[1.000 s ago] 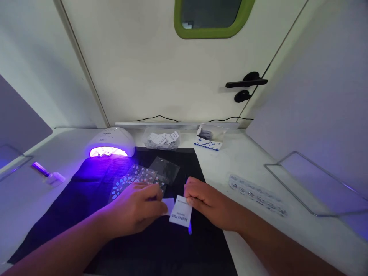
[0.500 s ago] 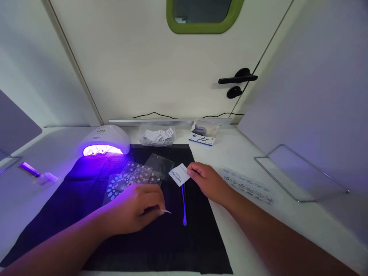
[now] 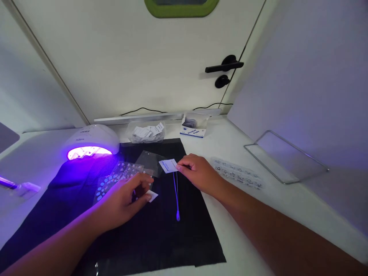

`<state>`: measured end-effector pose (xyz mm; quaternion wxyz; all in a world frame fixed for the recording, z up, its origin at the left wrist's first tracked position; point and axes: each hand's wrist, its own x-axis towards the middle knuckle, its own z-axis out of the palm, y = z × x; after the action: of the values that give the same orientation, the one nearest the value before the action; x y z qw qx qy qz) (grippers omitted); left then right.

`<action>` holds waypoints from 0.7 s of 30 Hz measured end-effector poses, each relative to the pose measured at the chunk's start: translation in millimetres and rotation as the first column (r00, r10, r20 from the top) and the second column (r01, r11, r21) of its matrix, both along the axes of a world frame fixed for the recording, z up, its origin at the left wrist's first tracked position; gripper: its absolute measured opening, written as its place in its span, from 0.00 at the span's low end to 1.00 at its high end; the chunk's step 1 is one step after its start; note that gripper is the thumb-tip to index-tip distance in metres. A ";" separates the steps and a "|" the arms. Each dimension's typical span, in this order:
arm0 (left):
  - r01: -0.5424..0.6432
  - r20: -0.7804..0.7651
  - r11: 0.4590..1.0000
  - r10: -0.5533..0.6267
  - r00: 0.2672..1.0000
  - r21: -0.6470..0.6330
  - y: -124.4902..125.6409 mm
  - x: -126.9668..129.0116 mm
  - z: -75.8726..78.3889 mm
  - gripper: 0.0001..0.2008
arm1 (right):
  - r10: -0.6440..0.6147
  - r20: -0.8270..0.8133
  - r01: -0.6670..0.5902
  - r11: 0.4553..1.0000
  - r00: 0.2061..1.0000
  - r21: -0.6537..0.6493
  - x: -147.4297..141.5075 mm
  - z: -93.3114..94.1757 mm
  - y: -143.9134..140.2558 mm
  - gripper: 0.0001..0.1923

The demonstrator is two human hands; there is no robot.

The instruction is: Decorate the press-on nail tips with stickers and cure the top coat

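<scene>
My right hand (image 3: pixel 198 172) pinches a small white alcohol pad packet (image 3: pixel 169 166) by its right edge, with printing facing up. My left hand (image 3: pixel 126 199) is curled over the black mat, and a small white square piece (image 3: pixel 152 196) sticks out by its thumb; my fingers partly hide it. Below the packet lie cotton swabs (image 3: pixel 177 214), tips toward me. Under and beyond my left hand are clear sheets with coloured dots (image 3: pixel 105 186), partly covered by it. A plain clear sheet (image 3: pixel 149 161) lies just left of the packet.
A lit white nail lamp (image 3: pixel 96 136) stands at the left back. Behind the black mat (image 3: pixel 161 245) are a clear tub (image 3: pixel 130 134) of packets and an open alcohol pads box (image 3: pixel 194 132). A clear tray (image 3: pixel 237 173) and wire stand (image 3: pixel 287 157) are right; a purple-lit item (image 3: pixel 27 188) left.
The view has shifted, so most things sit further left. The packet in my right hand has tilted flatter. My left hand has turned and its fingers have loosened, showing more of the white piece.
</scene>
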<state>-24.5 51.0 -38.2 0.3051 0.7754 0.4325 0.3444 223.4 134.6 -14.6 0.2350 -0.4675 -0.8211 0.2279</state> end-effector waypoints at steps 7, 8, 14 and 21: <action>0.022 0.201 0.984 0.014 0.979 -0.179 8.5 -0.2 -1.7 0.12 | 0.045 -0.004 -0.045 0.999 0.999 0.020 -0.5 1.6 -0.8 0.09; 0.024 0.219 0.979 0.021 0.975 -0.203 10.6 -0.5 -1.6 0.12 | 0.051 -0.007 -0.050 0.999 0.999 0.021 -0.6 1.8 -0.5 0.09; -0.013 0.191 0.969 0.062 0.980 -0.248 18.5 -3.7 -4.2 0.12 | 0.074 -0.015 -0.074 0.997 0.997 0.024 -0.6 2.0 1.1 0.09; -0.048 -0.060 0.996 0.043 0.997 -0.070 12.9 -6.1 -4.6 0.09 | 0.098 -0.002 -0.098 0.995 0.995 0.029 -0.8 0.0 1.6 0.09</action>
<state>-30.6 63.9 -42.8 0.3119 0.7637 0.4709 0.3127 222.6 136.2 -14.6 0.2316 -0.4229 -0.8458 0.2283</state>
